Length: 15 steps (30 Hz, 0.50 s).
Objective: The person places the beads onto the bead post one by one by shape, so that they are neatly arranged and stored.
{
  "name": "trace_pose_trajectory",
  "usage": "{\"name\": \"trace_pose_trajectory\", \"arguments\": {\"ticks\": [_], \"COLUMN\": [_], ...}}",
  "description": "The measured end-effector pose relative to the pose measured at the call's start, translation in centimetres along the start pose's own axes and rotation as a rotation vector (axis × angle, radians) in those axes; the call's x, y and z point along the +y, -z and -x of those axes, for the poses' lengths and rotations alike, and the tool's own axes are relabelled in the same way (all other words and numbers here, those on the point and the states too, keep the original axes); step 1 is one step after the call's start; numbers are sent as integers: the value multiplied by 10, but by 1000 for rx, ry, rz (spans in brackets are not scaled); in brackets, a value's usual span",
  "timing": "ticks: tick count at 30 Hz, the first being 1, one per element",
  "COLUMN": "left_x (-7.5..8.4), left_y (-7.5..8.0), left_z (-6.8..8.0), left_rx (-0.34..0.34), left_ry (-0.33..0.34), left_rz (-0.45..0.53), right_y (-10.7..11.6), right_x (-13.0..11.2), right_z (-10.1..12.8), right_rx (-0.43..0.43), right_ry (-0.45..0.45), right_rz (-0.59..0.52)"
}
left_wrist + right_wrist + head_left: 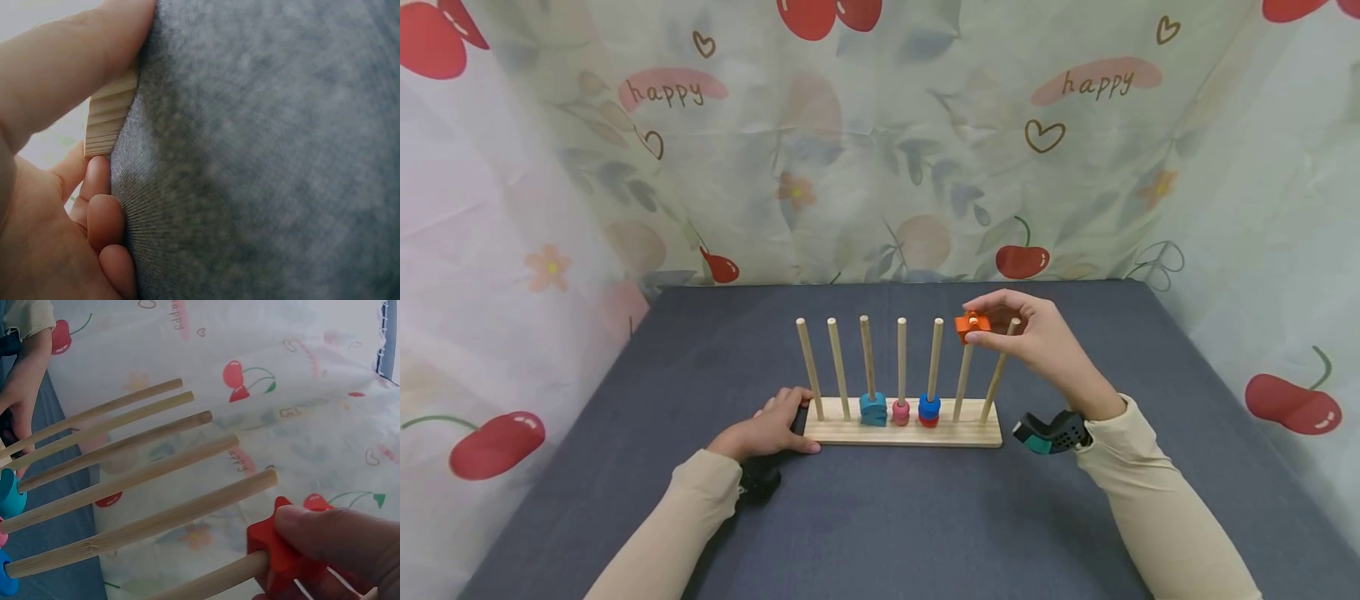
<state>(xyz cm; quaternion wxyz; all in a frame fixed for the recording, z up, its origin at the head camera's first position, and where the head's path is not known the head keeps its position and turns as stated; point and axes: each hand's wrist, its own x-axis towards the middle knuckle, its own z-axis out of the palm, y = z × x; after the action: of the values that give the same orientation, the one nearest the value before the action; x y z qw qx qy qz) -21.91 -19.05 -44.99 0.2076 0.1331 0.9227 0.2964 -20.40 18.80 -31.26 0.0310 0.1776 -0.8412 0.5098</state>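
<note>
In the head view my right hand (1030, 329) pinches an orange star-shaped bead (972, 325) at the top of the sixth peg from the left. The right wrist view shows that peg's tip inside the bead (278, 550), with my thumb on its side. My left hand (771, 423) holds the left end of the wooden peg board (842, 432), thumb at the front and fingers behind. In the left wrist view the board's end (109, 122) lies between thumb and fingers. Blue beads (872, 410), a pink bead (900, 412) and blue-over-red beads (928, 409) sit low on the three middle pegs.
The board stands on a dark grey cloth-covered table (880, 517). Bare upright pegs (808, 367) rise at its left end, and another peg (996, 383) leans out at the right, close to my right hand. A printed curtain (880, 167) hangs behind.
</note>
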Motion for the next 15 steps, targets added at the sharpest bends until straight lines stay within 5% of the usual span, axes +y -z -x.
{"name": "trace_pose_trajectory", "arguments": {"ticks": [15], "left_x": [1], "left_y": [0], "left_z": [1], "left_rx": [4], "left_ry": [-2], "left_rz": [-6], "right_y": [-20], "right_x": [33], "right_z": [7], "right_rx": [-65], "right_ry": [-120], "right_rz": [10]}}
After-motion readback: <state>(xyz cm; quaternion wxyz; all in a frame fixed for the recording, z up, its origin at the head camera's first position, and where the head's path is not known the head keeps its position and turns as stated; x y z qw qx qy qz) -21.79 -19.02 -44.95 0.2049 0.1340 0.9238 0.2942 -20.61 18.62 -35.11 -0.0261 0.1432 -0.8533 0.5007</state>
